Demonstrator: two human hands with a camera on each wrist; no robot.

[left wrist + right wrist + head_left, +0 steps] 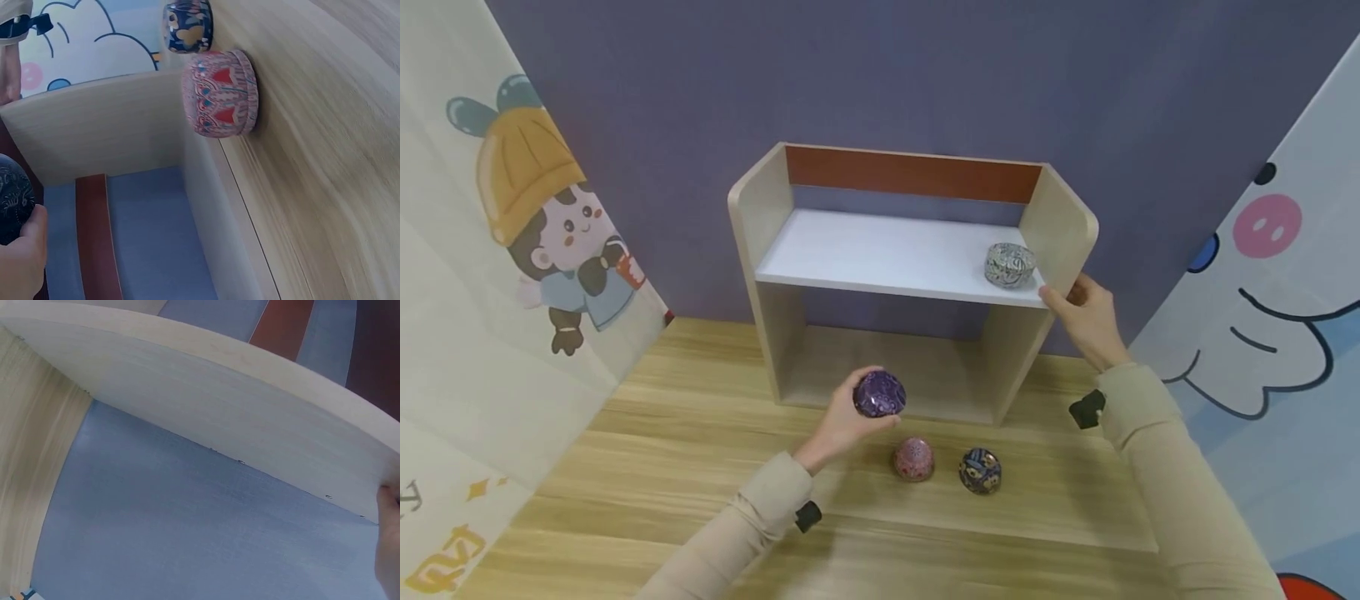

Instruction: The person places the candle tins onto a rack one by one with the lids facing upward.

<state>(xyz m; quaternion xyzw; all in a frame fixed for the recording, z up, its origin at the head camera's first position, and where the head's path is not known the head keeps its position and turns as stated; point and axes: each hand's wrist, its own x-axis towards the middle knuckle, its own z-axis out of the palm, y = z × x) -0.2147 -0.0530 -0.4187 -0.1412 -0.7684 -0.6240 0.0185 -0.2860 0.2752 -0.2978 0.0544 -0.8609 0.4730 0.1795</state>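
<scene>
In the head view my left hand (842,421) grips a dark purple patterned round tin (880,394) in front of the shelf's lower compartment. The left wrist view catches only part of this tin (14,199) and the thumb on it. My right hand (1086,321) holds the front edge of the small shelf's right side panel (1060,225), thumb at the front and fingers on the outer face. A silver-white patterned tin (1009,265) sits on the white upper board (880,250), close to that panel. On the table are a pink-red tin (913,459) and a navy floral tin (981,471).
The wooden shelf (767,333) stands at the back of the wood-grain table (647,467), before a blue-grey backdrop (910,75). A reddish-brown strip (917,173) crosses its upper back. Cartoon-printed sheets (445,350) hang at both sides.
</scene>
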